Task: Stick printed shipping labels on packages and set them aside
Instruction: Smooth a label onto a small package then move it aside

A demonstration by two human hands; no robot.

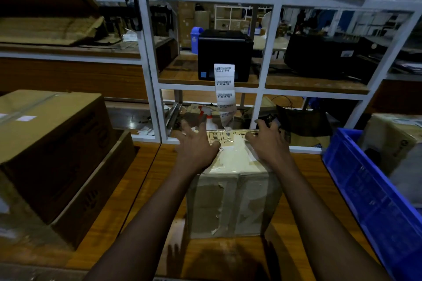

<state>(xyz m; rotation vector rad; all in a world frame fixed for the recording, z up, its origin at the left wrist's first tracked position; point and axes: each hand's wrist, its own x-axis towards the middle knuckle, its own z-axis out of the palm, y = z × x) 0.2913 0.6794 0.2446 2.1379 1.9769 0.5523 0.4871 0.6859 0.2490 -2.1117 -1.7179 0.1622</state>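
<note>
A taped cardboard package (233,203) stands on the wooden table in front of me. My left hand (196,146) lies flat on its top left, fingers spread. On the top right rests my right hand (269,141), fingers spread too. A small white label (222,149) peeks out beside my left thumb. A strip of printed barcode labels (224,89) hangs from the black label printer (225,52) on the shelf, down to the package's far edge.
Large brown boxes (50,143) are stacked at the left. A blue plastic crate (374,189) stands at the right, with another carton (392,139) behind it. The white shelf frame (153,75) rises just beyond the package, with a spray bottle (210,118) inside.
</note>
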